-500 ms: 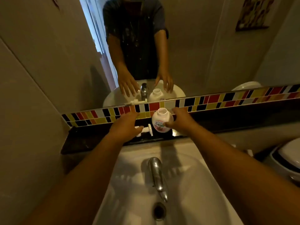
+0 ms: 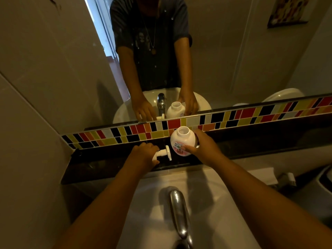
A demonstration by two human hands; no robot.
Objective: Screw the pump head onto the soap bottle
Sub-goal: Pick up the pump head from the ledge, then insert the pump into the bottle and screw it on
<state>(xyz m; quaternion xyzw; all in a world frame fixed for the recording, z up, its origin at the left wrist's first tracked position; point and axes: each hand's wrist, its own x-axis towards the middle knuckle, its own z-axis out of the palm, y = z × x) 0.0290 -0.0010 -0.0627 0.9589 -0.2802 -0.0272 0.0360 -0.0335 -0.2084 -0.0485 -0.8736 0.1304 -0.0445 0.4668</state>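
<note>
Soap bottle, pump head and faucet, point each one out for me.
soap bottle [image 2: 181,141], head view, on its white shoulder above the label.
pump head [image 2: 163,153], head view, on its white neck beside the collar.
faucet [image 2: 178,211], head view, on the chrome spout.

Dim, warm light is filling the frame, with daylight apparently entering through the doorway reflected in the mirror [image 2: 233,51]. Below the mirror, highlights are glinting off the faucet [image 2: 179,212]; wide-angle distortion is bending the edges.

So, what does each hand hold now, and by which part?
The left hand closes on the pump head at its nozzle end. The right hand holds the soap bottle by its side.
</note>
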